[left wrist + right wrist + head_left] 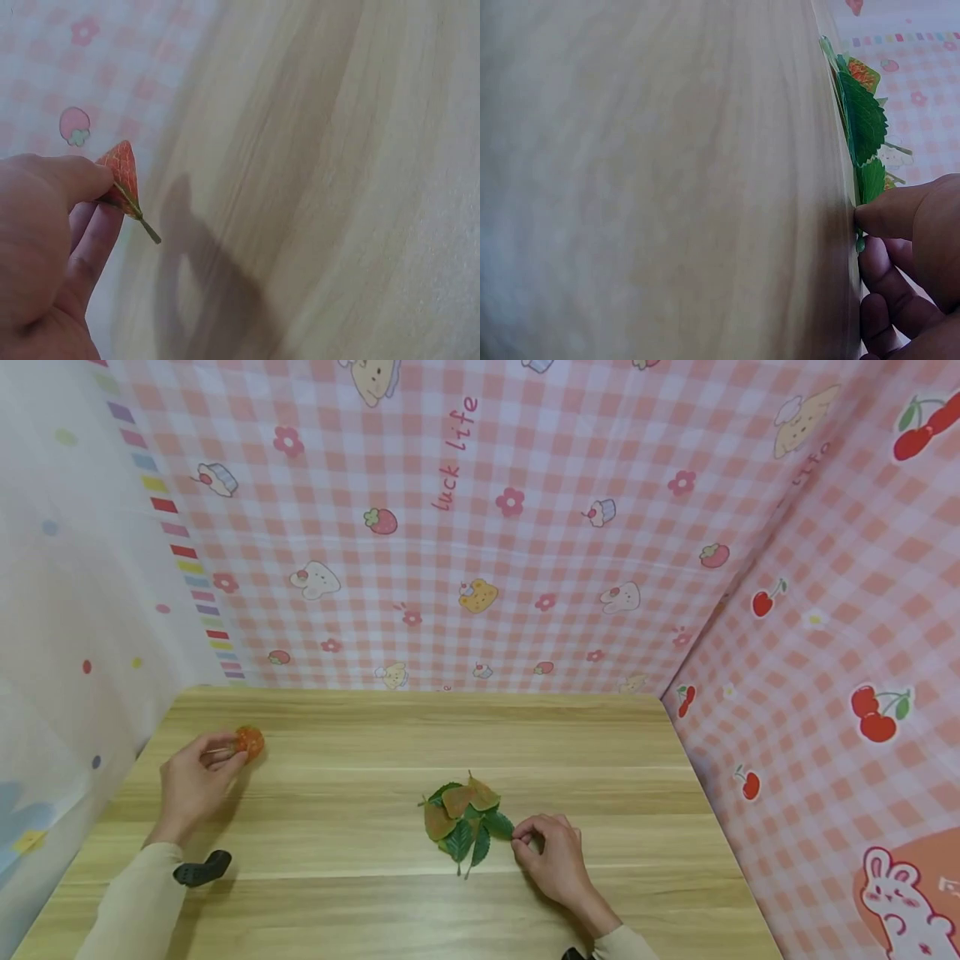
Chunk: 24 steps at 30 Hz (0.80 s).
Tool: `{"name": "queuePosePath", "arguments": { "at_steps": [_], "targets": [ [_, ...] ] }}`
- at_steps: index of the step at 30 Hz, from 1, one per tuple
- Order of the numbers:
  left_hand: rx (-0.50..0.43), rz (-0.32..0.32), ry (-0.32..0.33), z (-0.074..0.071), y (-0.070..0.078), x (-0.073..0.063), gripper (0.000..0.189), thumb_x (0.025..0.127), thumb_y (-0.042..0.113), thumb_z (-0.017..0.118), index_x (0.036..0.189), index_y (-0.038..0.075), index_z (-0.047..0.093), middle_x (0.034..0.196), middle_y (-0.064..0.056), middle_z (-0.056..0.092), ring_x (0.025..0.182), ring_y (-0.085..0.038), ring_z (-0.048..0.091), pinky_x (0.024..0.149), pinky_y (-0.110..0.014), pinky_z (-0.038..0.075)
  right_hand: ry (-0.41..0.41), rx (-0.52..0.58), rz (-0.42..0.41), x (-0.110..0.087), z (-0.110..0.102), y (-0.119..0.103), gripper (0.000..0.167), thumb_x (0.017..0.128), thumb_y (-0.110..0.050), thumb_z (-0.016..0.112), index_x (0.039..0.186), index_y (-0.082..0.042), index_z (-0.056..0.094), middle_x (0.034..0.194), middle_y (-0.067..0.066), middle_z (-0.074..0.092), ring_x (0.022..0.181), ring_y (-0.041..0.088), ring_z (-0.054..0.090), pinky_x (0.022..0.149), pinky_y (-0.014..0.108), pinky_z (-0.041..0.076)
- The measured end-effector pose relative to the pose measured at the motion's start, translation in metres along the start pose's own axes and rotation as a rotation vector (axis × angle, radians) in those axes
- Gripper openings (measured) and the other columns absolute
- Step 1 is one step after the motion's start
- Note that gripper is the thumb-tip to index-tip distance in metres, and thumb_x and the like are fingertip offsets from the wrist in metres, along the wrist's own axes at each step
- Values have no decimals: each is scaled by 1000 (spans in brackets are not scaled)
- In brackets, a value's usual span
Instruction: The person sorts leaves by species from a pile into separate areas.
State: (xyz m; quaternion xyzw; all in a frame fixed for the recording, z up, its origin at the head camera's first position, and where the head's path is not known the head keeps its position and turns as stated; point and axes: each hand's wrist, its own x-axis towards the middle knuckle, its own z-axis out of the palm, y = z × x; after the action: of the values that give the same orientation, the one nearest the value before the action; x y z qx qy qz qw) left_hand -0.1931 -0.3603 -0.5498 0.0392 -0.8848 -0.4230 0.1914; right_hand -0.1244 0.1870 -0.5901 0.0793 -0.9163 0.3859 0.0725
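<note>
At the far left of the table, my left hand (191, 785) pinches an orange-red leaf (250, 743) between thumb and fingers, above the surface. Its stem and pale veins show in the left wrist view, where the leaf (126, 174) looks folded or curved. Near the middle of the table lies a small pile of leaves, some green, some brownish-orange with green edges (437, 821). My right hand (553, 860) is at the pile's right side, thumb and forefinger pinching the tip of a green leaf (497, 824). In the right wrist view, that green leaf (871, 178) runs into the fingertips.
The wooden table (337, 843) reaches back to a pink checked cloth wall (450, 552). Another checked cloth (817, 652) stands along the right side, and a white dotted cloth (75, 568) along the left. A black wrist device (202, 869) sits on my left sleeve.
</note>
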Motion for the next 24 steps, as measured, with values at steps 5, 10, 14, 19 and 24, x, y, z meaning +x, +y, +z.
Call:
{"name": "queuePosePath", "arguments": {
  "at_steps": [5,10,14,19,24],
  "targets": [
    [37,46,32,2,-8,2,28,99,-3,82,125,-11,77,119,-39,79,85,36,51,72,4,47,7,-1,-10,0,0,0,23,88,-5,91,86,-24,79,81,-17,74,91,12,62,89,36,34],
    [50,110,57,6,-20,5,27,97,-7,81,124,-10,78,118,-39,79,87,37,48,74,6,44,-4,2,11,-1,0,-1,24,88,-5,91,86,-25,79,81,-17,73,92,12,62,90,36,33],
    [49,121,58,9,-29,6,30,98,-7,80,127,-9,77,117,-39,79,87,38,47,74,6,43,-10,3,23,-1,0,-1,25,89,-5,91,86,-26,78,81,-17,73,93,12,62,90,36,33],
    [72,116,92,11,-33,6,30,99,-4,81,128,-9,77,108,-36,81,85,39,46,72,5,41,-16,0,34,0,0,-1,25,89,-5,91,86,-26,78,81,-18,72,93,12,61,90,36,33],
    [98,60,140,12,-33,6,19,100,-1,82,118,-6,80,107,-32,83,80,39,44,74,4,38,-21,-3,37,1,-1,-2,25,90,-5,91,86,-26,78,81,-17,72,94,11,61,90,36,33]
  ]
}}
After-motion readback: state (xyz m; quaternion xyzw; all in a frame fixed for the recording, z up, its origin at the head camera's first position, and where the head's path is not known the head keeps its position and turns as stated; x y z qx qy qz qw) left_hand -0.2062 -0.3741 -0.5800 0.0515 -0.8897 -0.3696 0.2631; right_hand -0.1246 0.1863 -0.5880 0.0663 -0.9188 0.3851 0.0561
